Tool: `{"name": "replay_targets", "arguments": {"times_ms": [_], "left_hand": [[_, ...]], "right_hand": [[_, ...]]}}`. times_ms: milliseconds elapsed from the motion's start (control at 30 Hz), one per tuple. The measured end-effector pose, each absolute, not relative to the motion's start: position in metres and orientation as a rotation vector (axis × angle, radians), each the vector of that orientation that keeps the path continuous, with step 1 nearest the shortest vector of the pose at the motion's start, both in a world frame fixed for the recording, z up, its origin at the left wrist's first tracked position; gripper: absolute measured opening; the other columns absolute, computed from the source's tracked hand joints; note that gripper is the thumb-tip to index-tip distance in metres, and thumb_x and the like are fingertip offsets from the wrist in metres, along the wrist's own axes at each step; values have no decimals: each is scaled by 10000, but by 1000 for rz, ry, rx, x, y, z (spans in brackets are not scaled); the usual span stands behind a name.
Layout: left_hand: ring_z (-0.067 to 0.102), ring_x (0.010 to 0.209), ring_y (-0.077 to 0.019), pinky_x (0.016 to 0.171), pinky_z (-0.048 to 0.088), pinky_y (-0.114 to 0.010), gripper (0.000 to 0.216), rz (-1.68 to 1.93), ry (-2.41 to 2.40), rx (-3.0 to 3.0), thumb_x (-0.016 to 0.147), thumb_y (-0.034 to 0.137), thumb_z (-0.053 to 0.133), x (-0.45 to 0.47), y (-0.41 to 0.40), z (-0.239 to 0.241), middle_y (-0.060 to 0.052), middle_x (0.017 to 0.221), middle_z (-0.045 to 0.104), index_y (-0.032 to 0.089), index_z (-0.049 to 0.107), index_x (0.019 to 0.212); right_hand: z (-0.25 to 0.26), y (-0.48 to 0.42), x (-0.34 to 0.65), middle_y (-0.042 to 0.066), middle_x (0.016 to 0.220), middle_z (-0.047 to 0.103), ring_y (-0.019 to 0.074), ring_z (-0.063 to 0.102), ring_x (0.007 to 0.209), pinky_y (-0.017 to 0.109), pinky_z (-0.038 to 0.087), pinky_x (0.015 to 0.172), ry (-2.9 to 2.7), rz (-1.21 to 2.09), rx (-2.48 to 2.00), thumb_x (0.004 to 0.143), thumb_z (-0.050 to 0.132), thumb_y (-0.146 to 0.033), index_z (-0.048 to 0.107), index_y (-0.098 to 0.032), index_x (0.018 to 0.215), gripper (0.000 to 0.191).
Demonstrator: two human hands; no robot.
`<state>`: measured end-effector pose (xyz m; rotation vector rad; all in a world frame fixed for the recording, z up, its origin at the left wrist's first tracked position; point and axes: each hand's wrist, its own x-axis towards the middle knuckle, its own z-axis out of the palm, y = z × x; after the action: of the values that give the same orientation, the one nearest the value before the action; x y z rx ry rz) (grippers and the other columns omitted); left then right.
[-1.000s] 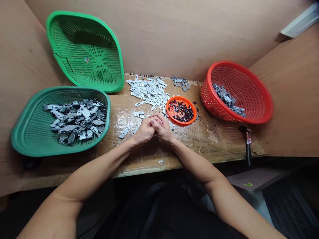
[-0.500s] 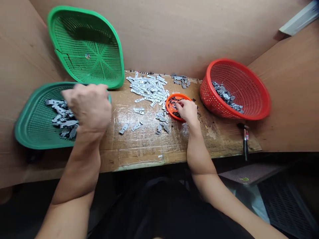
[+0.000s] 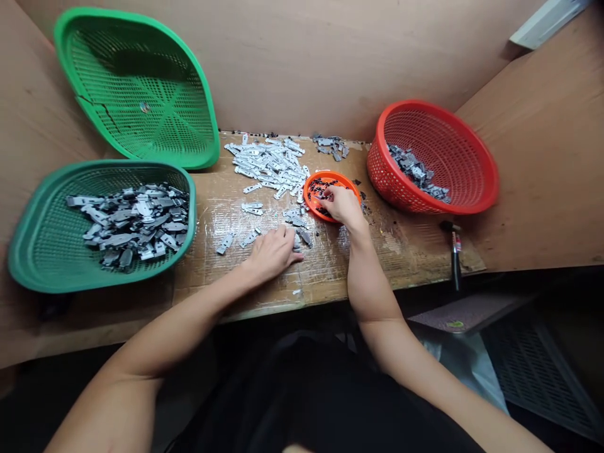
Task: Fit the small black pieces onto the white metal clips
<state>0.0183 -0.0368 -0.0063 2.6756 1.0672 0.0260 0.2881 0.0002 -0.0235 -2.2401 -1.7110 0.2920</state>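
Note:
My left hand [image 3: 272,251] lies palm down on the wooden bench [image 3: 406,251], fingers stretched flat, fingertips touching a small cluster of grey metal parts [image 3: 298,221]. My right hand [image 3: 340,205] reaches into a small orange dish [image 3: 312,183] of tiny black pieces [image 3: 321,185], its fingers bunched in a pinch; what they hold is hidden. A pile of white metal strips [image 3: 267,162] lies just behind the dish. Two or three loose strips [image 3: 236,239] rest left of my left hand.
A dark green basket [image 3: 94,166] at the left holds grey metal parts [image 3: 132,220]. A light green basket [image 3: 141,94] leans on the back wall. A red basket [image 3: 472,182] at the right holds grey parts [image 3: 415,171]. A small hammer-like tool [image 3: 454,248] lies near the bench's right edge.
My hands were clasped together at mid-bench. The left swung out over the dark green basket and came back to the grey parts. The right moved into the orange dish and stays there.

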Motion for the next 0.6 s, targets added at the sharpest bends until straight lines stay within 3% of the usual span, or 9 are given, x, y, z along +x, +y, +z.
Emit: {"name": "replay_targets", "arguments": {"times_ms": [67, 167, 367, 500, 600], "left_hand": [[708, 970, -313, 682, 469, -370, 162, 1, 1028, 2728, 1103, 327, 612, 19, -35, -12, -158, 1126, 730, 186, 678, 1145], [686, 961, -316, 700, 489, -390, 243, 82, 1028, 2781, 1113, 157, 455, 16, -28, -15, -175, 1063, 719, 151, 697, 1093], [627, 1090, -311, 929, 542, -425, 231, 257, 440, 2971, 1107, 157, 511, 31, -34, -27, -166, 1255, 712, 155, 724, 1197], [639, 1031, -318, 805, 554, -413, 239, 115, 517, 2964, 1080, 98, 516, 36, -36, -28, -176, 1152, 727, 153, 748, 1101], [665, 971, -304, 793, 559, -417, 261, 234, 676, 2805, 1055, 59, 504, 28, -24, -28, -178, 1068, 742, 140, 751, 1042]], "right_hand": [[-26, 0, 295, 145, 1005, 810, 300, 717, 971, 415, 503, 920, -1749, 307, -2217, 927, 694, -200, 848, -166, 1097, 232], [-29, 2, 301, 134, 942, 794, 287, 705, 940, 417, 496, 928, -1794, 319, -2154, 913, 646, -136, 847, -159, 992, 218], [-31, 5, 309, 68, 845, 748, 220, 648, 802, 373, 493, 811, -1729, 401, -1948, 874, 669, -162, 758, -181, 856, 93], [-35, 7, 314, 20, 784, 699, 186, 603, 748, 356, 485, 758, -1708, 556, -1820, 823, 710, -146, 726, -191, 823, 48], [-32, 6, 318, 24, 764, 691, 183, 592, 726, 373, 480, 755, -1708, 661, -1799, 839, 745, -183, 754, -177, 832, 13]]}}
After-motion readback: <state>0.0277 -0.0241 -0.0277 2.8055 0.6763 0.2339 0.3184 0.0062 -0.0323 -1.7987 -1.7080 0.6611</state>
